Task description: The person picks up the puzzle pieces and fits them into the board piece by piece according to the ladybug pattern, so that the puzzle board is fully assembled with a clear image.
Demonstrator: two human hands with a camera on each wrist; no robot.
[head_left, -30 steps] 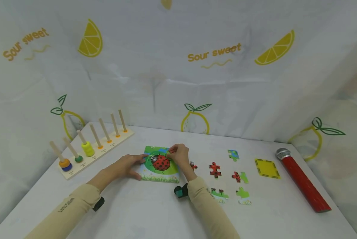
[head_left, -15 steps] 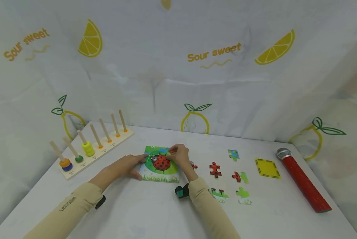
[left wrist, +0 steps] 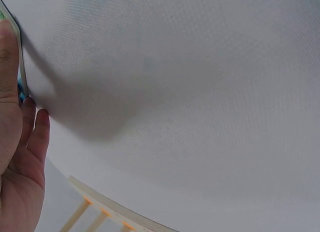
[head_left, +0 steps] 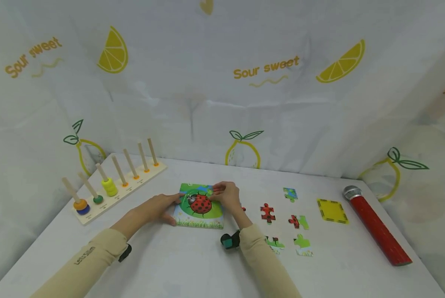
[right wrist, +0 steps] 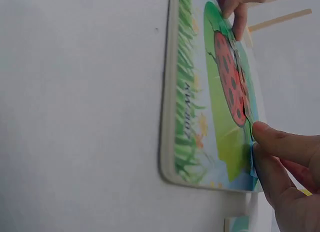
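The ladybug jigsaw puzzle (head_left: 198, 213) lies flat on the table, its picture red, green and blue. My left hand (head_left: 157, 207) steadies its left side, with the thumb by the near left corner and the fingertips on the far part of that edge. At the far right corner my right hand (head_left: 228, 196) pinches a blue-green puzzle piece (right wrist: 254, 167) between thumb and forefinger, mostly hidden by the fingers. In the right wrist view the seams around the ladybug stand slightly raised near those fingertips.
Loose pieces lie to the right, among them a red piece (head_left: 268, 213), a blue-green piece (head_left: 290, 193) and a green piece (head_left: 302, 245). Beyond them are a yellow square frame (head_left: 332, 210) and a red microphone (head_left: 379, 227). A wooden peg rack (head_left: 119, 192) stands at left.
My right hand has shifted slightly to the right, showing more of the puzzle's far right corner. My left hand and the loose pieces have stayed put.
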